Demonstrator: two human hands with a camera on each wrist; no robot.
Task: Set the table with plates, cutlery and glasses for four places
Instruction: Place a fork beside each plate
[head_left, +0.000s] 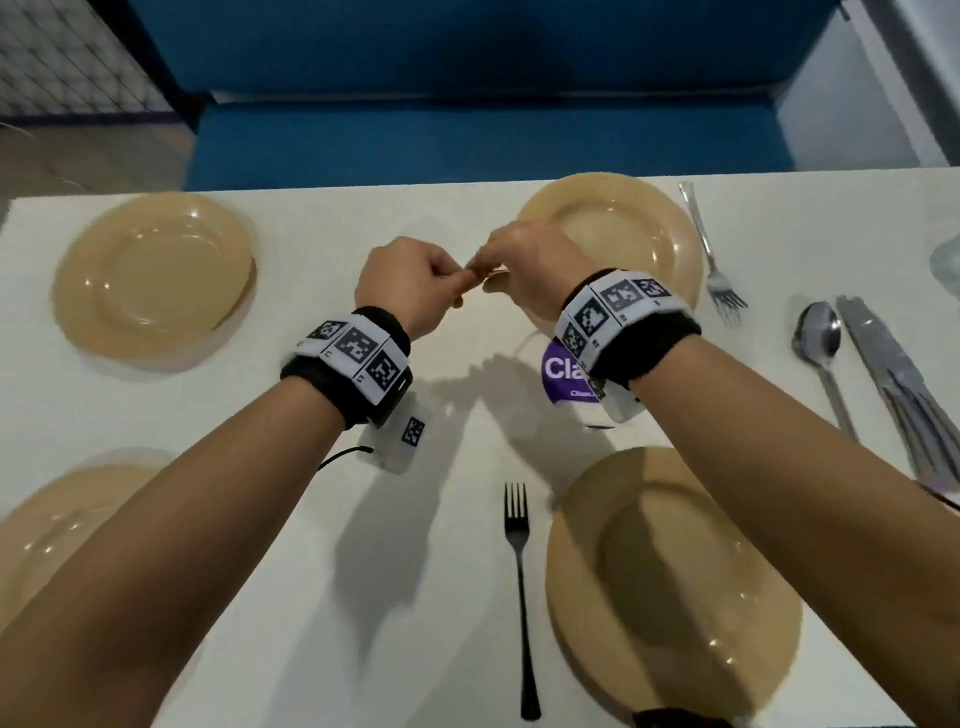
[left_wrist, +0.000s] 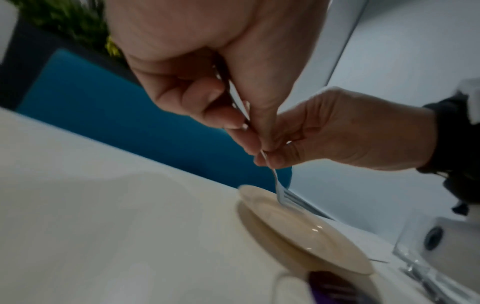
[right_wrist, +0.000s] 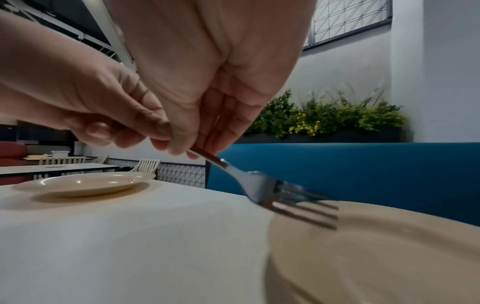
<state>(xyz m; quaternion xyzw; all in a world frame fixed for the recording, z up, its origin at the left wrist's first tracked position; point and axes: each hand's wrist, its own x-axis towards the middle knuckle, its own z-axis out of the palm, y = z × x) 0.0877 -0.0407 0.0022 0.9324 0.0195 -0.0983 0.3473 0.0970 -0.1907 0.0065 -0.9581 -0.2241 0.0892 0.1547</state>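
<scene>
Four beige plates lie on the white table (head_left: 322, 519): far left (head_left: 156, 280), far right (head_left: 634, 228), near left (head_left: 47, 525), near right (head_left: 675, 597). My two hands meet above the table just left of the far right plate. Both hold one metal fork (right_wrist: 262, 185). My left hand (head_left: 460, 283) grips its handle (left_wrist: 237, 100) between thumb and fingers. My right hand (head_left: 491, 260) pinches the shaft lower down (left_wrist: 267, 158). The tines (left_wrist: 287, 198) hover over that plate's left rim (right_wrist: 363, 236), clear of it.
One fork (head_left: 519, 571) lies left of the near right plate, another (head_left: 711, 260) right of the far right plate. A spoon (head_left: 821, 353) and several knives (head_left: 893, 389) lie at the right edge, near a glass (head_left: 946, 257). A blue bench (head_left: 467, 140) runs behind the table.
</scene>
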